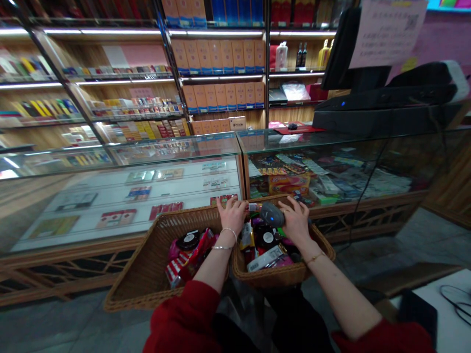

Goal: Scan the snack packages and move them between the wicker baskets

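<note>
My right hand (295, 219) is wrapped round a dark barcode scanner (272, 214) with a small blue light on it. The scanner's head points left, toward my left hand (232, 214). Between the two, a small pale item with reddish ends (253, 207) sticks out from my left fingers, which are closed on it; its kind is too small to make out. Below my right hand, a wicker basket (283, 278) holds several packets and round black containers. Left of it, a larger wicker basket (128, 279) contains red packets (189, 262) and another round black container (188, 240).
A glass display counter (241, 157) runs behind the baskets, with packs inside. On its right stand a monitor (338, 54) and a dark machine (368, 115). Stocked shelves (221, 76) line the back wall. A white table (452, 304) with a cable is at the lower right.
</note>
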